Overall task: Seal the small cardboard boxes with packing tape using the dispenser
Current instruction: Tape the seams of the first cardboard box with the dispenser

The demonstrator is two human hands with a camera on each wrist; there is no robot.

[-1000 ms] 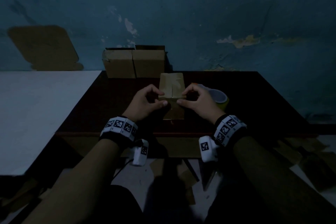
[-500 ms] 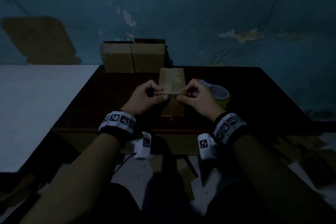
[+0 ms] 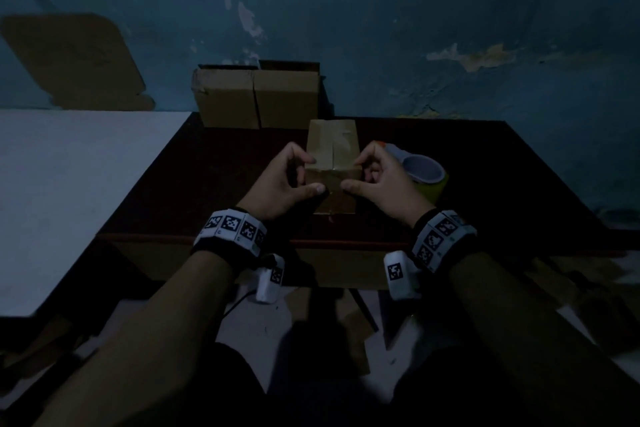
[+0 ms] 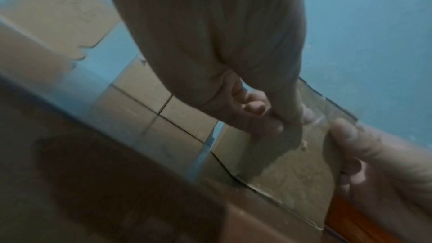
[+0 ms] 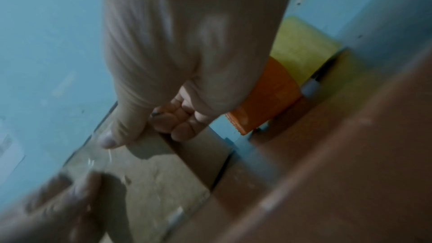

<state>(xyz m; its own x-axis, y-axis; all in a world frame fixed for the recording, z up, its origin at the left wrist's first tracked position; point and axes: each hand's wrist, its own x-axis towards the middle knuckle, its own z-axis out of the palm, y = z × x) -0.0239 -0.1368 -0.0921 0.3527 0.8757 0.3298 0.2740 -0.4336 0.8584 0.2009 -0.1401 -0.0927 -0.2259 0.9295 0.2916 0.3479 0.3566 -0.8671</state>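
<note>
A small cardboard box stands on the dark table, with shiny clear tape across its top and down its near face. My left hand pinches its left top corner, forefinger on the top edge and thumb on the near face. My right hand grips the right corner the same way. In the left wrist view my left hand presses the taped box. The right wrist view shows my right hand on the box. The tape dispenser lies just right of the box; its orange body and yellow roll show there.
Two larger cardboard boxes stand side by side at the table's far edge against the blue wall. A white tabletop adjoins on the left. Cardboard scraps lie on the floor below the near edge.
Both hands stay on the small box. The thumbs sit slightly further apart on its near face, and the view has shifted a little.
</note>
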